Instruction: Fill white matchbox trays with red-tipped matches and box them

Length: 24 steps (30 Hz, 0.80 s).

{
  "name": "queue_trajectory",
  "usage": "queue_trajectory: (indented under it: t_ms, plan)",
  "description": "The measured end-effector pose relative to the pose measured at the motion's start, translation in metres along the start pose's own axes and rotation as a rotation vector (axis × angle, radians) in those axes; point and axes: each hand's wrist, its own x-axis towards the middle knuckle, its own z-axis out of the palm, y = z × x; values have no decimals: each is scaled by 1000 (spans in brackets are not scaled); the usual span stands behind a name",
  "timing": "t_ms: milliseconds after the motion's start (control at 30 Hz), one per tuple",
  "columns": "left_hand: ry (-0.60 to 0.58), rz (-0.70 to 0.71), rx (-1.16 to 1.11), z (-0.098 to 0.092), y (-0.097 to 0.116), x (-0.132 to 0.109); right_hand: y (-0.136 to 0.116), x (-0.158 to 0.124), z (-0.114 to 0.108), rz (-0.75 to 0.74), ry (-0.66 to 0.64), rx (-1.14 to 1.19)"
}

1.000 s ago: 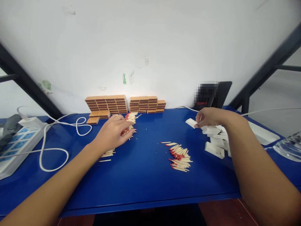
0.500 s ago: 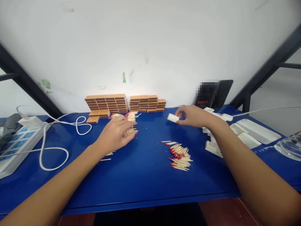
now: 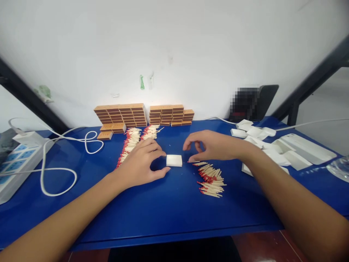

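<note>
A small white matchbox tray [image 3: 173, 160] lies on the blue tabletop [image 3: 163, 211] between my hands. My left hand [image 3: 144, 162] is at the tray's left end, thumb and fingers apart; whether a fingertip touches it I cannot tell. To the right of the tray, my right hand [image 3: 209, 145] holds nothing, its thumb and fingers spread. Just below the right hand lies a loose pile of red-headed matches [image 3: 211, 182]. Beyond my left hand are two long rows of matches [image 3: 132, 140], partly hidden by that hand.
Stacked matchboxes [image 3: 120, 114] stand along the wall at the back. More white trays [image 3: 253, 136] are heaped on the right, with a dark device [image 3: 265, 102] behind them. A white power strip [image 3: 24, 163] and a looped white cable [image 3: 43, 178] lie on the left.
My right hand has brought the white tray left and nearer, set it down and let go. My left hand has moved right from the match rows to the tray.
</note>
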Motion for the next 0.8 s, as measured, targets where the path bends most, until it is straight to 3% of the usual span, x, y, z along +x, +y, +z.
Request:
queue_trajectory:
  t_ms: [167,333,800]
  plan:
    - [1,4,-2,4,4,0,18,-9,-14,168,-145,-78]
    - [-12,29,-13,9,3,-2,21,-6,-7,166,-201,-86]
    - [-20,2,-15,7,4,0,0,-1,4,190,-167,-85]
